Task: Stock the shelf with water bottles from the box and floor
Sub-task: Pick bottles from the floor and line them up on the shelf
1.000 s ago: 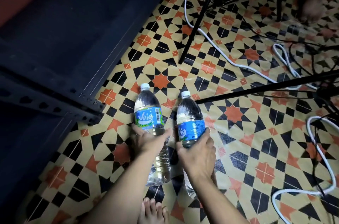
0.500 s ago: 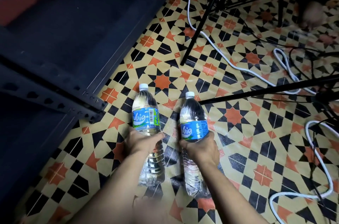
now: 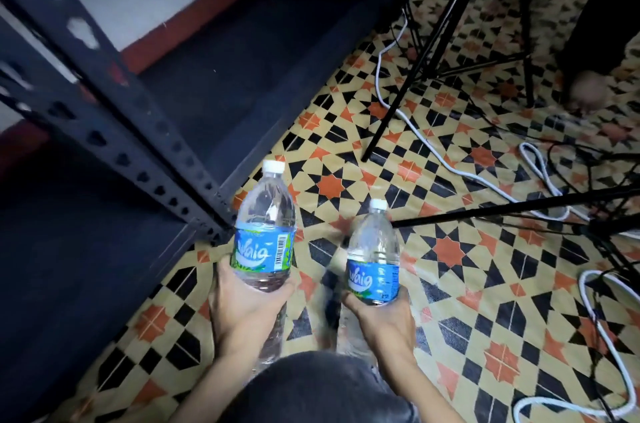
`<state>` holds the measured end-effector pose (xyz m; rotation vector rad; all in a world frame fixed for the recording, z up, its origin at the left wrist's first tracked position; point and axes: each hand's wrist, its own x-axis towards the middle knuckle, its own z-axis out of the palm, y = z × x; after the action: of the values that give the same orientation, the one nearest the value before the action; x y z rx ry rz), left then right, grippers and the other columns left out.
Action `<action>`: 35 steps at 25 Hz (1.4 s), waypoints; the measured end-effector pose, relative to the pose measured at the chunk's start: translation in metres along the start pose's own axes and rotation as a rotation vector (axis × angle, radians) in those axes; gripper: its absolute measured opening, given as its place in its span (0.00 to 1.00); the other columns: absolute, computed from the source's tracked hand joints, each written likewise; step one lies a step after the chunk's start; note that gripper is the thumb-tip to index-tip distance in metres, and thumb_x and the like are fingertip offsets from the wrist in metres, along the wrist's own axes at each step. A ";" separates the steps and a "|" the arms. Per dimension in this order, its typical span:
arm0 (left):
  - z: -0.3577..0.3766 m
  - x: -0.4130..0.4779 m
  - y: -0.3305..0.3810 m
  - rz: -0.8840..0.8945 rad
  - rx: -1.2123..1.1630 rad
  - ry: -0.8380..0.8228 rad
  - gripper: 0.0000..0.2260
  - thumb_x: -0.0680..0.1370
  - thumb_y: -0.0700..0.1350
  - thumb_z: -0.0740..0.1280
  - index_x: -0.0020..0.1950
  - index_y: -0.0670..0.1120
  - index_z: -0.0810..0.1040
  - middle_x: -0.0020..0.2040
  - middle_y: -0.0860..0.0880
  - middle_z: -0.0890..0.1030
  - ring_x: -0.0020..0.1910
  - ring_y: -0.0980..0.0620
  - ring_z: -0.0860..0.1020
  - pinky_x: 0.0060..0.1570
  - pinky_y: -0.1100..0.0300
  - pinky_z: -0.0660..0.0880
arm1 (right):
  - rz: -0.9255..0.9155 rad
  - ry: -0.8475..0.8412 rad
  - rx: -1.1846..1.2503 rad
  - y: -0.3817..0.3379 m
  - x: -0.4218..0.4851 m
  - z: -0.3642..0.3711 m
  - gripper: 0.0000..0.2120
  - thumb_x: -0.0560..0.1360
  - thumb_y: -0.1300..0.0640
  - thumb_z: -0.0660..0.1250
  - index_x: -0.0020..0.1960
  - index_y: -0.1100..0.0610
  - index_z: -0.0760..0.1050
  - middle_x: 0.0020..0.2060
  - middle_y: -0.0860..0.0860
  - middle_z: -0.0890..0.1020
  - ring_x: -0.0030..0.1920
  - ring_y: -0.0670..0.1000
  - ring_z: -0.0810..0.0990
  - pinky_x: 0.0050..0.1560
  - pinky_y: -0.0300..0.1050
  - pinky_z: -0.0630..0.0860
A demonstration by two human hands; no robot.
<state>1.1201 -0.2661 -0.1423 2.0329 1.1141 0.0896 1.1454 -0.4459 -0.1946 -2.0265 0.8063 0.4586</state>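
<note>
Two clear water bottles with white caps and blue labels hang above the patterned floor [image 3: 450,249]: the left bottle [image 3: 265,225] just in front of the dark shelf [image 3: 138,152] corner post, the right bottle [image 3: 372,256] beside it. The left hand [image 3: 242,304] and right hand [image 3: 384,318] each wrap a bottle's middle. Both bottles are higher and closer than half a second ago. Hands and dark cloth [image 3: 325,391] hide their bases

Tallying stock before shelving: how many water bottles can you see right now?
2. The left bottle is gripped by the left hand near the shelf post; the right bottle is gripped by the right hand over the tiled floor. More may lie outside the view.
</note>
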 end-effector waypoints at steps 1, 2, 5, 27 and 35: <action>-0.015 -0.002 0.009 0.032 -0.021 0.021 0.33 0.57 0.50 0.83 0.55 0.48 0.70 0.48 0.51 0.75 0.54 0.44 0.77 0.46 0.57 0.68 | -0.052 -0.006 0.027 -0.013 -0.007 -0.004 0.29 0.62 0.49 0.81 0.55 0.52 0.68 0.38 0.47 0.77 0.35 0.47 0.75 0.38 0.42 0.71; -0.030 -0.005 0.018 0.069 -0.038 0.045 0.32 0.57 0.50 0.83 0.55 0.49 0.70 0.48 0.52 0.75 0.54 0.45 0.77 0.46 0.57 0.68 | -0.109 -0.009 0.064 -0.026 -0.014 -0.007 0.29 0.61 0.49 0.82 0.54 0.52 0.70 0.39 0.47 0.80 0.36 0.46 0.77 0.40 0.43 0.74; -0.085 -0.018 0.048 0.194 -0.099 0.138 0.31 0.57 0.52 0.82 0.55 0.51 0.72 0.51 0.52 0.79 0.56 0.46 0.77 0.52 0.55 0.73 | -0.312 -0.022 0.174 -0.077 -0.048 -0.025 0.29 0.58 0.50 0.83 0.55 0.50 0.73 0.43 0.46 0.83 0.41 0.45 0.81 0.42 0.44 0.75; -0.523 -0.230 0.005 0.316 -0.377 1.300 0.37 0.53 0.53 0.84 0.58 0.47 0.73 0.54 0.47 0.81 0.55 0.45 0.79 0.54 0.51 0.76 | -1.304 -0.961 0.467 -0.226 -0.541 -0.011 0.28 0.55 0.53 0.84 0.51 0.52 0.77 0.42 0.48 0.87 0.42 0.45 0.86 0.46 0.46 0.82; -0.624 -0.255 -0.098 0.162 -0.346 1.582 0.34 0.57 0.56 0.83 0.54 0.42 0.75 0.51 0.42 0.80 0.53 0.40 0.79 0.51 0.49 0.75 | -1.251 -1.386 0.402 -0.200 -0.679 0.076 0.27 0.61 0.65 0.83 0.57 0.59 0.77 0.44 0.53 0.88 0.46 0.53 0.87 0.46 0.47 0.84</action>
<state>0.6428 -0.0440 0.2901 1.4824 1.5540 2.0542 0.7930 -0.0526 0.2831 -1.0301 -1.0707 0.6687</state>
